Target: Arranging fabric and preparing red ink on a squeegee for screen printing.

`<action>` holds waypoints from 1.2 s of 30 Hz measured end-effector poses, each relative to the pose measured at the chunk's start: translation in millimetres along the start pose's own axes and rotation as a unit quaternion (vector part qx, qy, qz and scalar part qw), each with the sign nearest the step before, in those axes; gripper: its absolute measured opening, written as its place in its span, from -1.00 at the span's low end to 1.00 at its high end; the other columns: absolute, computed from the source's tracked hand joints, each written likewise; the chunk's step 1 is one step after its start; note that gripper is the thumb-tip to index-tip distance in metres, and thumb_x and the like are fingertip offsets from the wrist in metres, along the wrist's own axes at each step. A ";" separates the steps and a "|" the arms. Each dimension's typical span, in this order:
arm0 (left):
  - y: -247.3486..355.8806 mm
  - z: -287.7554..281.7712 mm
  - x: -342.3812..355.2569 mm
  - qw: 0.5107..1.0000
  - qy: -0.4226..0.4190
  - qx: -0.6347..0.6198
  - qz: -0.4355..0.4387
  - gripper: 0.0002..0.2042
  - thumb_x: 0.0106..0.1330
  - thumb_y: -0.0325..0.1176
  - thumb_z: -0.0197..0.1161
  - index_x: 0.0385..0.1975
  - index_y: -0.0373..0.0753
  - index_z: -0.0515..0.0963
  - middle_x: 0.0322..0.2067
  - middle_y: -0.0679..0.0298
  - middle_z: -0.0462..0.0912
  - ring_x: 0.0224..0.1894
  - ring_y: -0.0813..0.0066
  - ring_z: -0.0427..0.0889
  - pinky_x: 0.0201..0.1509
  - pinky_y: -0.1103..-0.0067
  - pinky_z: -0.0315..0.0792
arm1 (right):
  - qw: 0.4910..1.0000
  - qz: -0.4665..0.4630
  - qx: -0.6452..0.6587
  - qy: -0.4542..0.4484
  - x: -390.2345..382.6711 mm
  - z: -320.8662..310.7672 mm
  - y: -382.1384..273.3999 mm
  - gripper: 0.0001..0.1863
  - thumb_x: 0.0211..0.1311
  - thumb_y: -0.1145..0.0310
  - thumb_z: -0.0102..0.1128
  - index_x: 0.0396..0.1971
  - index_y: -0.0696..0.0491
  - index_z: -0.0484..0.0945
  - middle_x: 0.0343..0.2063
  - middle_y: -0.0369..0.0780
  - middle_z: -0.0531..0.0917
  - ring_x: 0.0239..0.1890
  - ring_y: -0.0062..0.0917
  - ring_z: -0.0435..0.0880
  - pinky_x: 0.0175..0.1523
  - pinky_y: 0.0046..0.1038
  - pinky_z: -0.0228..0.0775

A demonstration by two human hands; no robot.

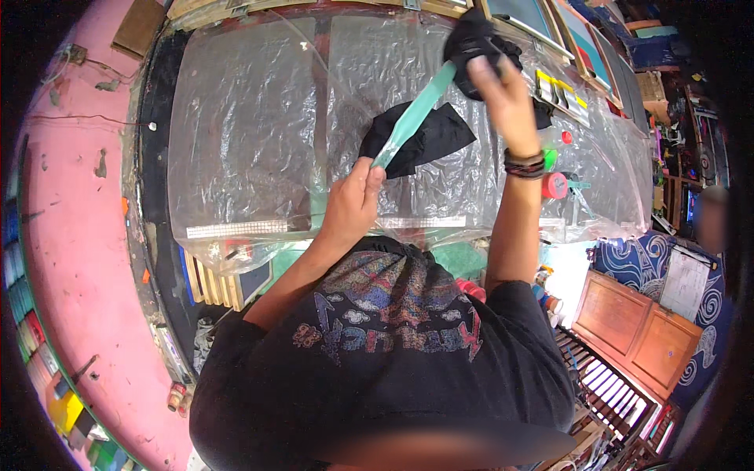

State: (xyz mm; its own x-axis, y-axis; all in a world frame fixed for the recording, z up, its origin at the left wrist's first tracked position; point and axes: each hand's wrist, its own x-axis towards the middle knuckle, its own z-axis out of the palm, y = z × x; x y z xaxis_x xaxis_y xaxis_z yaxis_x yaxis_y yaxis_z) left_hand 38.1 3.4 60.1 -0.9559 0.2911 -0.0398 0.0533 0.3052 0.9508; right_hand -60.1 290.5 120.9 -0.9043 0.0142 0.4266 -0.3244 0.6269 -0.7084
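My left hand (pixel 353 200) is closed around the lower end of a long teal flat tool (pixel 424 102), which slants up to the right. A bunched black cloth (pixel 463 39) covers the area at its upper end, gripped by my right hand (pixel 506 102), which is slightly blurred and wears bracelets on the wrist. Beneath the tool, another black cloth (pixel 448 137) lies on the plastic-covered table (pixel 243 118), just beyond my left hand.
Red jar (pixel 554 185), green object (pixel 550 159) and yellow-edged tools (pixel 561 90) sit at the table's right. Framed screens (pixel 526 20) line the far edge. A pink wall (pixel 82 196) stands left, wooden panels (pixel 628 330) lower right. A blurred person (pixel 711 220) appears far right.
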 end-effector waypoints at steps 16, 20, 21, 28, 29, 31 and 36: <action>25.2 -23.6 30.4 0.998 0.026 0.009 0.064 -0.72 0.54 -0.23 0.02 -0.30 -0.34 0.47 -0.59 -0.09 0.44 -0.51 -0.18 0.48 -0.45 0.34 0.35 | 0.935 -0.259 -0.231 -0.079 -34.5 62.6 -40.0 -0.72 0.00 0.31 0.35 -0.30 0.12 0.56 -0.30 -0.20 0.62 -0.07 -0.29 0.61 0.37 -0.04 0.10; 26.7 -21.5 34.9 0.988 0.050 0.055 0.134 -0.72 0.55 -0.23 0.01 -0.31 -0.33 0.47 -0.63 0.00 0.42 -0.60 0.08 0.48 -0.46 0.38 0.35 | 0.936 -0.271 -0.208 -0.084 -34.8 66.6 -48.0 -0.75 0.02 0.28 0.36 -0.31 0.07 0.60 -0.24 -0.22 0.66 0.05 -0.35 0.59 0.42 -0.02 0.01; 27.1 -21.2 33.6 0.992 0.031 0.049 0.111 -0.71 0.56 -0.23 0.00 -0.32 -0.33 0.47 -0.65 0.04 0.41 -0.63 0.20 0.47 -0.47 0.39 0.35 | 0.937 -0.258 -0.226 -0.068 -32.6 62.0 -46.7 -0.77 0.03 0.25 0.38 -0.34 0.03 0.62 -0.23 -0.26 0.67 0.07 -0.38 0.58 0.42 -0.01 0.00; 25.9 -12.1 36.2 0.993 0.087 -0.028 0.078 -0.70 0.55 -0.23 0.01 -0.32 -0.36 0.49 -0.64 -0.05 0.47 -0.59 -0.06 0.49 -0.46 0.30 0.36 | 0.935 -0.275 -0.204 -0.094 -46.0 74.3 -48.3 -0.42 -0.03 0.31 0.41 0.09 0.00 0.54 0.17 -0.32 0.59 0.40 -0.36 0.35 0.48 0.16 -0.21; 24.4 -12.7 37.3 0.991 0.097 -0.029 0.090 -0.70 0.55 -0.23 0.01 -0.32 -0.36 0.49 -0.64 -0.05 0.47 -0.59 -0.06 0.49 -0.46 0.30 0.36 | 0.931 -0.282 -0.217 -0.077 -45.6 72.6 -44.3 -0.39 -0.02 0.32 0.41 0.14 -0.04 0.53 0.23 -0.35 0.56 0.42 -0.37 0.32 0.48 0.17 -0.23; 20.5 -12.9 36.8 0.990 0.082 -0.103 -0.058 -0.69 0.55 -0.25 0.01 -0.34 -0.38 0.48 -0.62 -0.08 0.47 -0.59 -0.08 0.42 -0.45 0.31 0.36 | 0.938 -0.193 -0.285 -0.026 -45.8 71.2 -38.9 -0.38 0.03 0.30 0.41 0.18 -0.20 0.52 0.26 -0.39 0.53 0.42 -0.34 0.32 0.48 0.20 -0.25; 13.5 -9.0 39.6 0.993 0.087 -0.059 0.053 -0.63 0.60 -0.20 -0.06 -0.40 -0.33 0.47 -0.68 0.46 0.28 -0.62 0.73 0.24 -0.55 0.61 0.20 | 0.921 -0.286 -0.239 -0.110 -50.5 72.3 -35.9 -0.44 0.05 0.41 0.27 0.14 -0.22 0.57 0.24 -0.42 0.56 0.39 -0.41 0.39 0.50 0.11 -0.22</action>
State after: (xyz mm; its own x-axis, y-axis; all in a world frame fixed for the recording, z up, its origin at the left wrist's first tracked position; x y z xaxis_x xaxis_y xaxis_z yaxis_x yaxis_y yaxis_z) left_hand -1.6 10.9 74.1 -0.9826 0.1523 0.1060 0.1316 0.1694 0.9767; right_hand -22.9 211.0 84.2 -0.6750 -0.5501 0.4917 -0.6536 0.7551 -0.0523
